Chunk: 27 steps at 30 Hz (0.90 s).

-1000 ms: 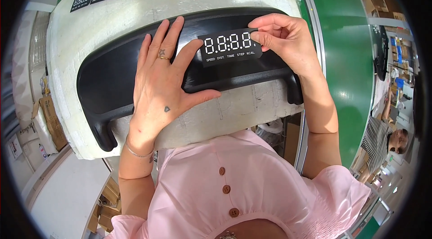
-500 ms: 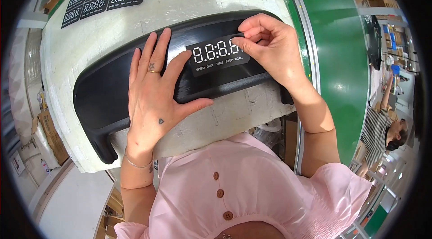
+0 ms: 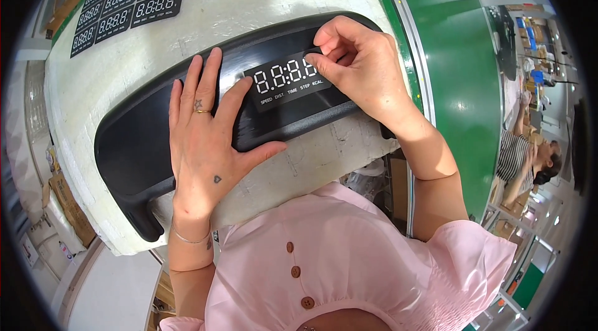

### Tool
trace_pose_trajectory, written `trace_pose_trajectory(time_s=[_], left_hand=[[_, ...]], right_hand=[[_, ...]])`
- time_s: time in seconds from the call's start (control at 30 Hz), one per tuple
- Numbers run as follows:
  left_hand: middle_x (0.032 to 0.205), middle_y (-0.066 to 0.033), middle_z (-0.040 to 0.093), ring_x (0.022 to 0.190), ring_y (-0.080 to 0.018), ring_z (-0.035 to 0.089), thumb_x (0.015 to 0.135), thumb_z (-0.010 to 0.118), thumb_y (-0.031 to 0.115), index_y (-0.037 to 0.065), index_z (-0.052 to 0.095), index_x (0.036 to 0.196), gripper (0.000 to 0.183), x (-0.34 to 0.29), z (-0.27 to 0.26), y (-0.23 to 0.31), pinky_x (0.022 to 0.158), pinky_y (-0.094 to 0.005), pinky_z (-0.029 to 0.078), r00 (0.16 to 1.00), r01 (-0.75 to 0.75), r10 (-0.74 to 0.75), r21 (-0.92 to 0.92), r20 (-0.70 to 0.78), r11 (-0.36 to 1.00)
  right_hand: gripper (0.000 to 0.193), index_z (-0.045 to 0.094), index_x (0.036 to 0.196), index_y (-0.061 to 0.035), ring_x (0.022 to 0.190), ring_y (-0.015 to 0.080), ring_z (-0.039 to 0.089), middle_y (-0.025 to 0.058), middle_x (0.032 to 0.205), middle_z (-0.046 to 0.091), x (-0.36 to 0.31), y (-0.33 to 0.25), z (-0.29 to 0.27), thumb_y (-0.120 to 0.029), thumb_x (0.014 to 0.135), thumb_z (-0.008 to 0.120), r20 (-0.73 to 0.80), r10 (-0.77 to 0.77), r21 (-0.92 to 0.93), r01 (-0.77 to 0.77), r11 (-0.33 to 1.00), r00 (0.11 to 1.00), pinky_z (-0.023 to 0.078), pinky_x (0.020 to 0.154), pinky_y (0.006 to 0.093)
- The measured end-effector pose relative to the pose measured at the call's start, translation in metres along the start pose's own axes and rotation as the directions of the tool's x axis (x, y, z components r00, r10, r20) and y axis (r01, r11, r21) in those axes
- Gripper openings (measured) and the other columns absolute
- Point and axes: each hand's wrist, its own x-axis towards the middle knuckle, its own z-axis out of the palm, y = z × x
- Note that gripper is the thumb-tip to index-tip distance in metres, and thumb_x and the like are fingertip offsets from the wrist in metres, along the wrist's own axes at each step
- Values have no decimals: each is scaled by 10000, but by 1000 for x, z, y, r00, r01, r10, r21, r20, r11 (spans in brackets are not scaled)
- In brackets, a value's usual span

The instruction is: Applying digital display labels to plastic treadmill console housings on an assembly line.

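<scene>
The left hand (image 3: pixel 202 144) lies flat and spread on the black curved console panel (image 3: pixel 143 144) on the white bench (image 3: pixel 112 63). The right hand (image 3: pixel 358 69), fingers pinched narrow, presses the display sticker's (image 3: pixel 289 78) right end into the panel's recess. The sticking step looks nearly finished; next it likely needs smoothing flat.

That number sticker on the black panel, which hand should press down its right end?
The right hand, probably. Its fingertips already pinch the display sticker at that end, while the left hand lies flat on the black panel, steadying it.
</scene>
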Motion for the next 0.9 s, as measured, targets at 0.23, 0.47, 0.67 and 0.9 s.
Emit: trace_pose_trajectory(time_s=[0.23, 0.47, 0.67, 0.9], left_hand=[[1471, -162, 375, 1366, -364, 329, 539, 811, 535, 81, 600, 1179, 812, 1, 2, -4, 1095, -523, 257, 1000, -17, 16, 36, 9, 999], [1469, -168, 374, 1358, -394, 322, 570, 789, 546, 155, 628, 1195, 754, 0, 0, -1, 1093, -537, 243, 999, -45, 43, 51, 23, 998], [1461, -131, 399, 1355, -396, 321, 602, 763, 541, 210, 673, 1166, 660, -5, 1, 0, 1095, -539, 233, 996, -85, 85, 54, 12, 995], [1404, -113, 474, 1322, -353, 389, 601, 790, 449, 134, 699, 1094, 592, -3, 4, -3, 1079, -514, 275, 991, -130, 131, 29, -30, 991]], right_hand=[[163, 591, 816, 7, 609, 175, 632, 82, 663, 620, 4, -7, -3, 8, 734, 732, 31, 10, -52, -9, 999, 999, 509, 581, 277], [297, 533, 954, -32, 670, 347, 629, 134, 725, 630, -3, -10, -1, -52, 731, 728, 55, -235, -383, 238, 892, 970, 491, 565, 434], [525, 588, 1026, -77, 909, 300, 561, 88, 932, 553, 15, 8, -30, -369, 654, 816, -106, -200, -680, 75, 729, 974, 482, 732, 381], [766, 574, 1239, -85, 1234, 359, 445, 162, 1247, 552, 21, 51, -19, -526, 647, 780, 119, -328, -421, 347, 838, 937, 323, 1051, 430]])
